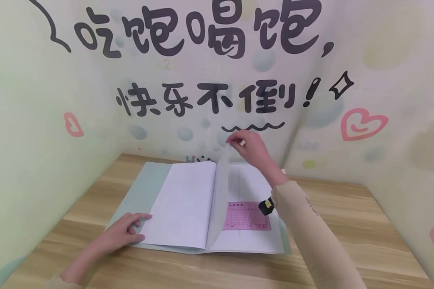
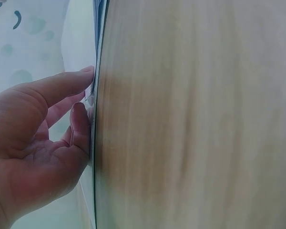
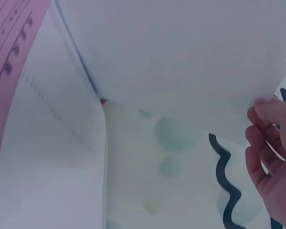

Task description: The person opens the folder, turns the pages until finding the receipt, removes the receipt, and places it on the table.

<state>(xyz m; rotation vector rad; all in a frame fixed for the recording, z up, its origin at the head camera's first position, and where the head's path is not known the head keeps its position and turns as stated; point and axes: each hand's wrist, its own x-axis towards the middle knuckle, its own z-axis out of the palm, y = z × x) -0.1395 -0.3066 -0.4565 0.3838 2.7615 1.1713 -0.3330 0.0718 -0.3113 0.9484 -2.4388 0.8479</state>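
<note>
An open book [image 1: 181, 204] with white pages and a pale blue-green cover [image 1: 146, 182] lies on the wooden table. My right hand [image 1: 251, 148] pinches the far corner of one page [image 1: 220, 200], which stands up near the middle fold. In the right wrist view, thumb and fingertips hold that page [image 3: 181, 52] at its corner. A pink printed slip [image 1: 247, 216] with a grid lies on the right-hand page. My left hand [image 1: 123, 230] rests at the lower left of the book, fingers on the left page and cover; in the left wrist view its thumb touches the book's edge [image 2: 95, 119].
The wooden table [image 1: 238, 271] meets a pale wall [image 1: 202, 72] behind it, printed with large dark characters, hearts and bubbles. Side walls stand at left and right. A small black device [image 1: 266, 206] is on my right wrist.
</note>
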